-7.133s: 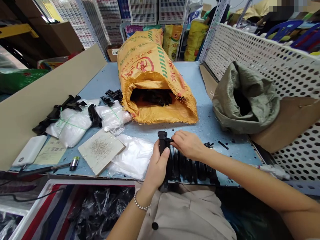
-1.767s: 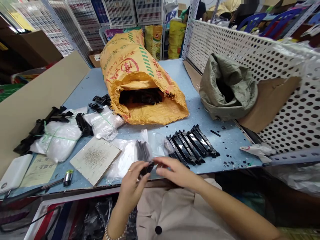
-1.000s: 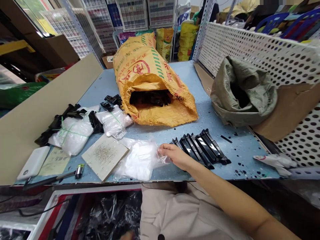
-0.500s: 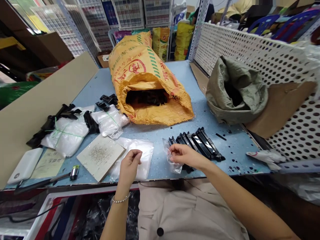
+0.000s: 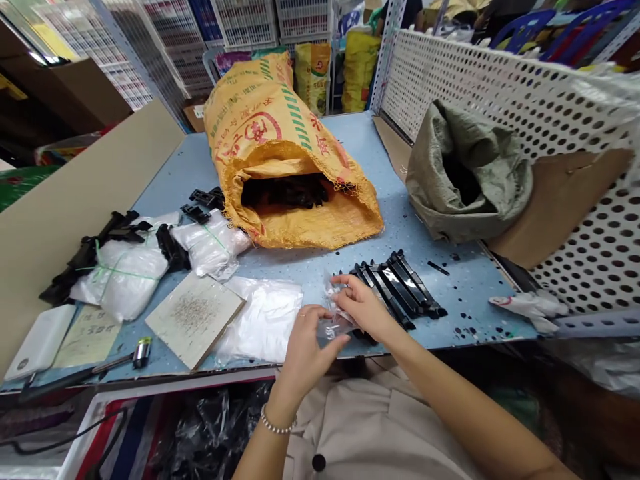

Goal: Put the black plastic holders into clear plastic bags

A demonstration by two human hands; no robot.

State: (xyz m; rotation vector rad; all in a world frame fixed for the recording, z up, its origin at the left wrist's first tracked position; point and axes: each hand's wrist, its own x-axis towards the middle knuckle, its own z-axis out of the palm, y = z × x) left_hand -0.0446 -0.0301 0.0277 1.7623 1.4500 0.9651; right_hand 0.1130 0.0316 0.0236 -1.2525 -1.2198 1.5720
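Observation:
A small clear plastic bag (image 5: 334, 327) is between my hands near the table's front edge. My right hand (image 5: 361, 305) has its fingers closed on the bag's upper right part. Beside the bag's left edge is my left hand (image 5: 313, 343), thumb and fingers apart; whether its fingertips touch the film is hard to see. Just behind my right hand, several glossy black plastic strips (image 5: 400, 283) lie side by side, partly covered by that hand. To the left of my left hand rests a stack of clear plastic bags (image 5: 267, 317).
An orange woven sack (image 5: 320, 230) with black parts inside lies open at the back. A grey-green sack (image 5: 465, 217) stands right. At left are tied white bundles (image 5: 125, 273), a speckled square board (image 5: 195, 317), a black-handled tool (image 5: 115, 363) and a white device (image 5: 43, 340).
My left hand has moved right from the bag stack to the small clear bag, its thumb spreading from the fingers. My right hand keeps the bag, and the view has shifted slightly.

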